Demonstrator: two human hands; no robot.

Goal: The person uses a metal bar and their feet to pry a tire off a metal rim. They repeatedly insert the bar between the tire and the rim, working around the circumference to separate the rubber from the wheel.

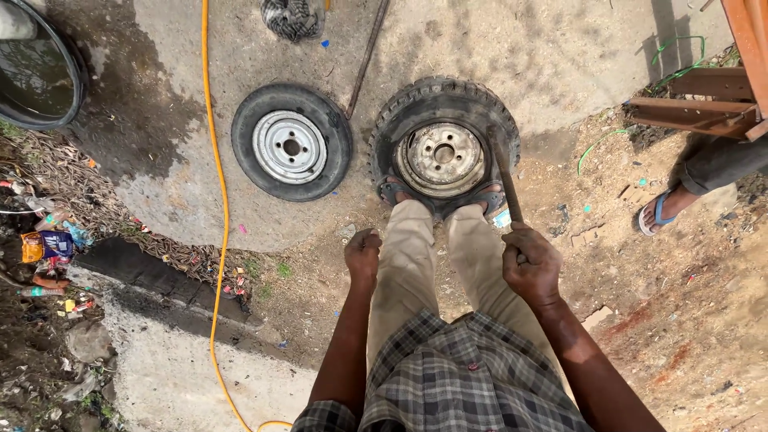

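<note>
Right hand (532, 268) fisted around iron bar (506, 180)

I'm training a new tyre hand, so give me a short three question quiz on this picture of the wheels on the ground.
1. True or false: the person stands with both feet on the knobby tyre.
2. Which hand grips the iron bar? A) left hand B) right hand C) neither
3. What long thing runs across the ground to the left of the smooth-tyred wheel?

Key
1. True: both sandalled feet rest on its near sidewall.
2. B: the right hand is closed around the bar; the left hand is a bare fist.
3. A yellow hose.
</note>
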